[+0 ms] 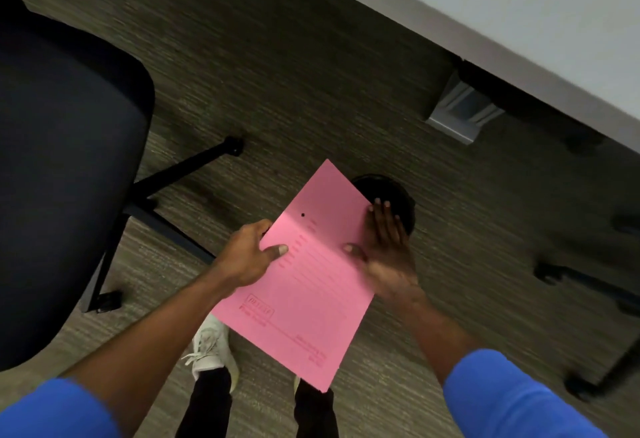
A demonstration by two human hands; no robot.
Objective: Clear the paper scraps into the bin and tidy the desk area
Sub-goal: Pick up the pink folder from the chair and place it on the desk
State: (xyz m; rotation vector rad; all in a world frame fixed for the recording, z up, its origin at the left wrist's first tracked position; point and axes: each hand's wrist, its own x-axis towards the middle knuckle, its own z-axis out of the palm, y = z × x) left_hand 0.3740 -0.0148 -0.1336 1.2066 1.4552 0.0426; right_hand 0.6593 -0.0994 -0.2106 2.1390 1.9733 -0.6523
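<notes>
I hold a pink printed paper folder (304, 285) flat in front of me, above the floor. My left hand (247, 254) grips its left edge, thumb on top. My right hand (389, 250) grips its right edge, thumb on the sheet and fingers spread along the side. Under the folder's far corner stands a round black bin (401, 195) on the carpet, mostly hidden by the folder and my right hand. No loose scraps show.
A dark office chair (69, 147) with a black wheeled base fills the left. The white desk edge (485, 22) runs across the top right, a grey leg bracket (460, 112) beneath it. Another chair base (595, 299) is at right. My white shoes stand below.
</notes>
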